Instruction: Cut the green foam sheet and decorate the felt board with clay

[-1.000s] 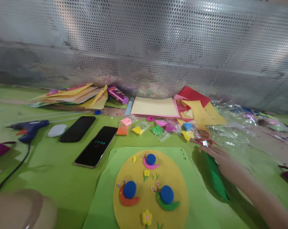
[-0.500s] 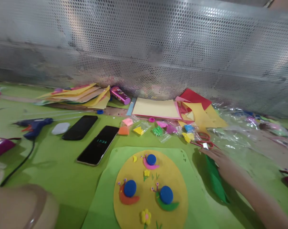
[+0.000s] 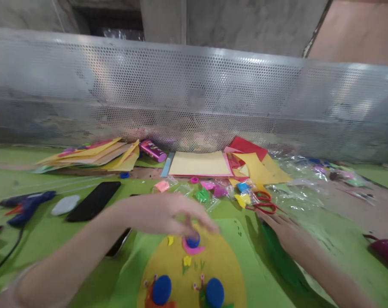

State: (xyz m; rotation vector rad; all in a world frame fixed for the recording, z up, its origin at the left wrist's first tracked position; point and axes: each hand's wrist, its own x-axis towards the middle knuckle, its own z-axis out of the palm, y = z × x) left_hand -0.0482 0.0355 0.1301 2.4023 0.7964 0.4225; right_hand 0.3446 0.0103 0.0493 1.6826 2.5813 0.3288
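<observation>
My left hand [image 3: 177, 214] reaches across from the left, slightly blurred, with its fingers apart. Its fingertips are over a blue bottle cap [image 3: 193, 240], the shell of a pink snail at the top of a yellow disc [image 3: 194, 278]; whether they touch it I cannot tell. Two more blue caps, on an orange and a green snail, sit lower on the disc. The disc lies on a light green sheet [image 3: 242, 252]. At the right, my right hand [image 3: 282, 226] lies flat with stretched fingers on a dark green piece [image 3: 277, 252], close to red-handled scissors [image 3: 265, 203].
A black phone [image 3: 94, 201], a white case [image 3: 65, 205] and a glue gun [image 3: 30, 207] lie at the left. Coloured clay packets [image 3: 219, 191], paper stacks [image 3: 200, 164] and a purple can [image 3: 153, 150] are behind. A perforated metal panel [image 3: 245, 94] stands at the back.
My left hand has come in from the lower left to above the top snail, now covering much of the second phone. The view has tilted up; my right hand stays by the dark green piece.
</observation>
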